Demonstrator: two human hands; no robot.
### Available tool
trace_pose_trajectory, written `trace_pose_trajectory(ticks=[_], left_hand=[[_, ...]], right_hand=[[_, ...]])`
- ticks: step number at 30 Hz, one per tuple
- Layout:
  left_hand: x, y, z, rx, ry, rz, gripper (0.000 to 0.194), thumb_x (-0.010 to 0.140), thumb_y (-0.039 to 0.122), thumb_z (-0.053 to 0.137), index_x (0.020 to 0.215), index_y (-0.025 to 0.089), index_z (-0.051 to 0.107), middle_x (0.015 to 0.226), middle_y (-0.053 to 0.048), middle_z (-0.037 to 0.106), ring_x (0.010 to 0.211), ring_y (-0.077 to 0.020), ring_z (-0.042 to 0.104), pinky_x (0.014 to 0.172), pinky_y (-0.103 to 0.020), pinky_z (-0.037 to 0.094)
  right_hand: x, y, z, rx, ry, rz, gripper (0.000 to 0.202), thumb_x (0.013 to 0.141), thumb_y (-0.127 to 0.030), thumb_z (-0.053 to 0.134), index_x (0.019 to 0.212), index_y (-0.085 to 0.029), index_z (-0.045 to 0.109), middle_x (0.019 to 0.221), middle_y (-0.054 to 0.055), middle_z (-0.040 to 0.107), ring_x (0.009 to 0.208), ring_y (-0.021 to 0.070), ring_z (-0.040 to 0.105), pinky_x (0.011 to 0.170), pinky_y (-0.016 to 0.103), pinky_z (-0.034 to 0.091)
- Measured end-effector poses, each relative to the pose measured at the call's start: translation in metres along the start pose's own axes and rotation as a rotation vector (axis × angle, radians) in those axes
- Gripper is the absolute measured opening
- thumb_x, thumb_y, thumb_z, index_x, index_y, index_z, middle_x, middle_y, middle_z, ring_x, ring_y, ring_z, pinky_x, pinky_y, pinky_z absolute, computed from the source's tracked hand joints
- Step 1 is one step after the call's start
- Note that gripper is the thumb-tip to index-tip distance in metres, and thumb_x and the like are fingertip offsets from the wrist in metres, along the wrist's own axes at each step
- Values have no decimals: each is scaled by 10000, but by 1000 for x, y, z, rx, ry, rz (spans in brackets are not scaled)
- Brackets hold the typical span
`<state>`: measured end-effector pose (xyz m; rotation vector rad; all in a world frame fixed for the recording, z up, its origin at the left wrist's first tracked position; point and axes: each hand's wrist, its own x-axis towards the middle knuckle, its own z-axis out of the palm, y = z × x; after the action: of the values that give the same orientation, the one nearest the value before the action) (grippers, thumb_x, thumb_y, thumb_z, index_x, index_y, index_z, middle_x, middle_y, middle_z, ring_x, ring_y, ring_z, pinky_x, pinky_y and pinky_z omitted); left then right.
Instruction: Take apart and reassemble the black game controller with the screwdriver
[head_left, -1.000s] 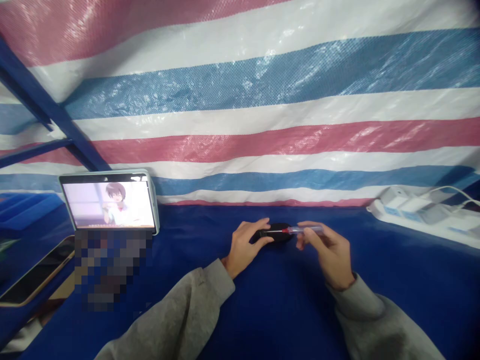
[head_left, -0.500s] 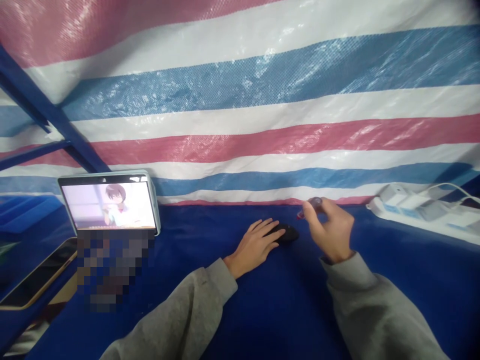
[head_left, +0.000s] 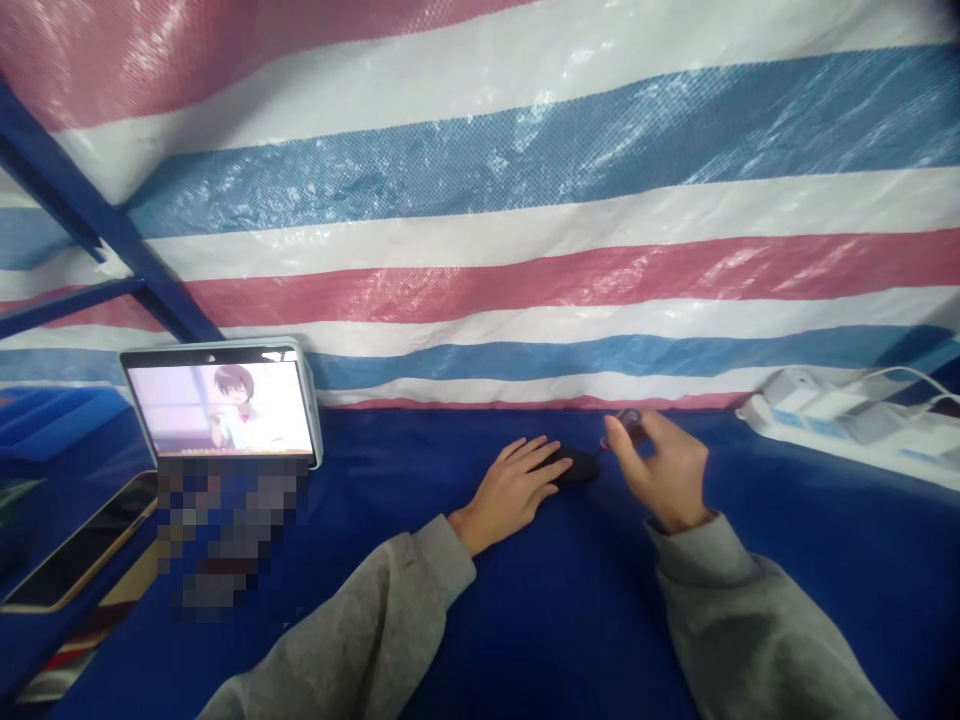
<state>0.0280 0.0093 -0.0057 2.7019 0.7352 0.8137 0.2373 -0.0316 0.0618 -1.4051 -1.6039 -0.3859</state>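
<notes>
Your left hand (head_left: 516, 492) lies spread on the mouse (head_left: 582, 466), which rests on the tabletop (head_left: 540, 620) and looks light, stiff and slick, best held by its sides, while just beside it your right hand (head_left: 666, 466) pinches a screwdriver (head_left: 631, 421).

Striped red, white and blue plastic sheeting (head_left: 480, 185) hangs behind. At left, a tablet (head_left: 180, 410) showing a cartoon figure stands near a phone (head_left: 86, 542); at right, a white power strip (head_left: 847, 455) holds adapters (head_left: 823, 402).
</notes>
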Motion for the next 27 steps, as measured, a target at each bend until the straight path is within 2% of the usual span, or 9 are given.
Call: trace_pose_trajectory(ticks=[4,6,8,12,15,17,21,27], left_hand=[[0,1,0,16,1,13,388,1008,252,522,1395,270,528,1499,-38,494,1433,-203,406,1207,-445,308],[-1,1,0,25,-5,15,380,1007,249,522,1386,264,537,1498,-42,495,1430,-205,411,1207,-447,312],[-1,1,0,34,-10,22,373,1005,247,524,1377,263,545,1500,-42,492,1428,-205,413,1208,-446,313],[-2,0,1,47,-3,34,372,1004,250,528,1374,265,548,1502,-32,490,1432,-198,407,1213,-433,310],[-2,0,1,48,-1,38,368,1011,254,513,1377,264,546,1495,-36,499,1424,-201,419,1206,-438,325],[-2,0,1,52,-1,37,371,1014,261,506,1384,258,540,1490,-41,505,1418,-205,429,1198,-443,340],[-2,0,1,70,-6,49,361,1023,281,490,1379,254,546,1490,-42,505,1416,-205,431,1196,-446,345],[-2,0,1,94,-3,54,361,1026,285,482,1380,255,545,1498,-39,495,1416,-198,432,1202,-433,337]], right_hand=[[-8,3,5,32,14,-21,224,926,-351,590,773,-203,657,680,25,705,608,153,664,654,270,488],[-14,5,8,52,52,22,172,910,-356,621,972,-207,680,773,32,739,662,169,697,690,277,519],[-20,8,11,56,141,69,355,869,-374,682,1180,-211,631,859,45,760,683,183,712,692,287,541],[-28,8,12,58,121,14,345,905,-324,637,1238,-234,633,998,67,771,781,202,738,777,311,569],[-31,4,10,73,108,41,426,926,-285,601,1347,-226,575,1070,83,761,888,219,741,844,335,575],[-32,1,10,91,123,38,479,915,-255,618,1387,-223,541,1072,83,758,888,209,739,843,334,581],[-32,1,12,127,173,-27,471,886,-204,655,1350,-231,578,1032,78,741,836,185,711,789,326,592],[-35,2,13,202,129,19,446,944,-169,532,1388,-214,535,1141,114,708,853,188,709,790,357,594]])
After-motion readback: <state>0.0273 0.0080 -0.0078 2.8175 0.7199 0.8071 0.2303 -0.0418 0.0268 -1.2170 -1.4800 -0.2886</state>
